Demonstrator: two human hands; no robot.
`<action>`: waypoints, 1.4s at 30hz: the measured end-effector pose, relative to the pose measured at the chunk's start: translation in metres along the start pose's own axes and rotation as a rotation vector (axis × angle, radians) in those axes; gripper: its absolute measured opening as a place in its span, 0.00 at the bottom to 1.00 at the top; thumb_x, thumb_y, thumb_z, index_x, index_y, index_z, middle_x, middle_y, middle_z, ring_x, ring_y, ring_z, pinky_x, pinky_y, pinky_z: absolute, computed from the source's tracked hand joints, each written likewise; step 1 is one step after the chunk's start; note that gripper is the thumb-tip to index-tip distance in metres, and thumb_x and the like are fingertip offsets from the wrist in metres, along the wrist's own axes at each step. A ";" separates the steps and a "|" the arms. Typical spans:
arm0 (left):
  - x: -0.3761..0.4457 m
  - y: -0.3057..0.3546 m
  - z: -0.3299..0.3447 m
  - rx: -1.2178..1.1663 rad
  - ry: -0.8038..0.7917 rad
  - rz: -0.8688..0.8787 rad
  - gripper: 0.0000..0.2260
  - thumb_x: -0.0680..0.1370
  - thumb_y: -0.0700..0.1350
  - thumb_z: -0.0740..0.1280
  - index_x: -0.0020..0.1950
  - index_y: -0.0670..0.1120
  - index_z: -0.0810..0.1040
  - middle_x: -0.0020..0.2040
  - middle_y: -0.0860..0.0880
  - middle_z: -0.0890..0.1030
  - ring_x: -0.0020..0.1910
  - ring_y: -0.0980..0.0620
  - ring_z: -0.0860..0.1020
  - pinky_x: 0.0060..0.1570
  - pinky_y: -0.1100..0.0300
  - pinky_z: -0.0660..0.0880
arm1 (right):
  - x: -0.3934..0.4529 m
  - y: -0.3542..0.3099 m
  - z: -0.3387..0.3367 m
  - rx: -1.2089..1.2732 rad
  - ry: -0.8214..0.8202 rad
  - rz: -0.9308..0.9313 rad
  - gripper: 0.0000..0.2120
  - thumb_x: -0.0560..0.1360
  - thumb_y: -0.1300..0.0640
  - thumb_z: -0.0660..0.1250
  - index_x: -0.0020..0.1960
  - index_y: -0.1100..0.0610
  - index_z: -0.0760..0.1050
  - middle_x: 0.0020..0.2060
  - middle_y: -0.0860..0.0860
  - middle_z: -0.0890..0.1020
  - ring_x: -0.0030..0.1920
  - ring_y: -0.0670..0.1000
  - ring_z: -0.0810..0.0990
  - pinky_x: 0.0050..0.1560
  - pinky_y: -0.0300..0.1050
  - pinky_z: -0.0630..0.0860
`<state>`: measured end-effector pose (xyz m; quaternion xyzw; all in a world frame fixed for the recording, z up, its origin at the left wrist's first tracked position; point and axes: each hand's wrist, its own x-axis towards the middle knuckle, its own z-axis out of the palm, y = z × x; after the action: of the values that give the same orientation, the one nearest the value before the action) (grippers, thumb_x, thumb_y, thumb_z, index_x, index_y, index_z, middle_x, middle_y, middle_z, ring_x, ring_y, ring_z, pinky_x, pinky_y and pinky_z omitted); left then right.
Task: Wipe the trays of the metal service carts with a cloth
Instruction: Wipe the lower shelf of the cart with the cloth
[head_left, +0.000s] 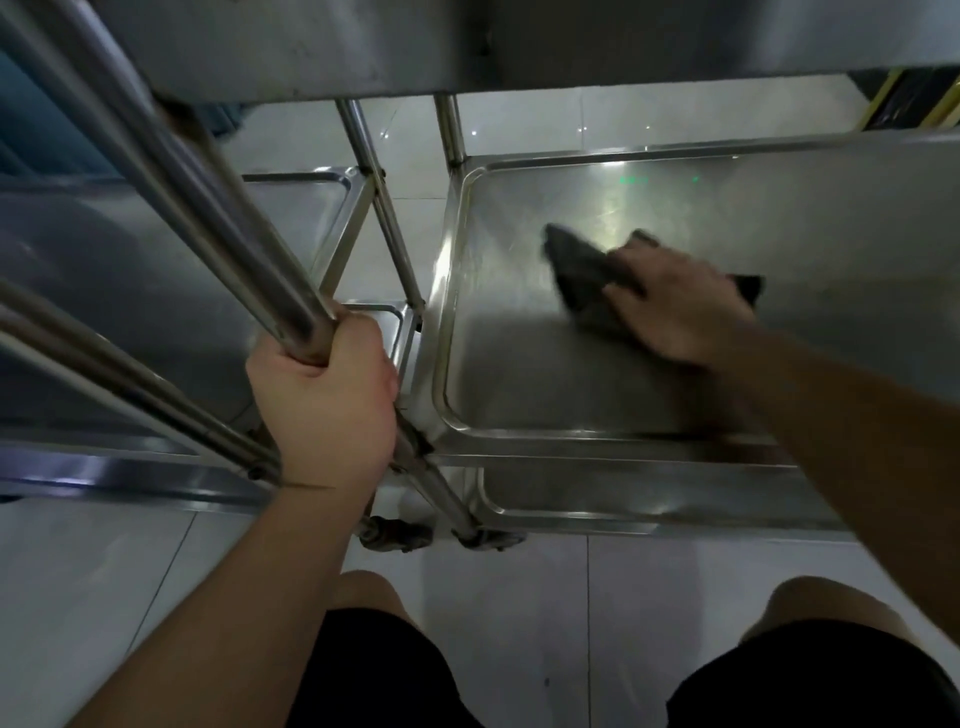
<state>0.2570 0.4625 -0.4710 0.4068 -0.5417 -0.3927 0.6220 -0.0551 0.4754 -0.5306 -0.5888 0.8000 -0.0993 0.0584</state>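
Two steel carts stand side by side on a pale tiled floor (519, 623), mine to the right with its middle tray (519, 374) lying under an upper shelf (467, 41). My right arm reaches forward over the tray's near edge, and my right hand (685, 306) lies palm down with its fingers pressing a dark cloth (582, 270) flat on the tray, toward its far left corner. My left hand (327, 405) is closed in a fist round the upright post (249, 228) at the tray's near left corner. My knees in black shorts (363, 670) show below.
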 end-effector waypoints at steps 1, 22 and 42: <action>0.000 -0.001 0.000 -0.013 -0.002 0.000 0.11 0.74 0.36 0.62 0.34 0.33 0.65 0.28 0.34 0.61 0.23 0.46 0.66 0.26 0.57 0.67 | 0.017 0.008 -0.002 0.000 0.000 0.097 0.26 0.83 0.38 0.54 0.77 0.47 0.67 0.77 0.52 0.70 0.76 0.59 0.70 0.75 0.59 0.66; -0.001 -0.004 0.000 -0.051 0.012 -0.003 0.12 0.73 0.37 0.62 0.33 0.33 0.66 0.26 0.34 0.61 0.20 0.46 0.64 0.24 0.61 0.64 | -0.034 -0.147 0.051 0.115 -0.199 -0.432 0.33 0.83 0.34 0.43 0.85 0.43 0.47 0.84 0.42 0.52 0.84 0.48 0.48 0.79 0.51 0.40; 0.001 -0.010 0.002 -0.046 0.043 -0.030 0.09 0.73 0.38 0.64 0.33 0.44 0.68 0.24 0.47 0.67 0.22 0.49 0.68 0.25 0.61 0.67 | -0.038 -0.158 0.049 0.096 -0.213 -0.334 0.32 0.84 0.37 0.45 0.85 0.44 0.46 0.85 0.43 0.50 0.84 0.50 0.46 0.81 0.55 0.40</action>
<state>0.2547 0.4581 -0.4794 0.4088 -0.5128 -0.4056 0.6368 0.1135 0.4622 -0.5429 -0.7169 0.6749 -0.0828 0.1537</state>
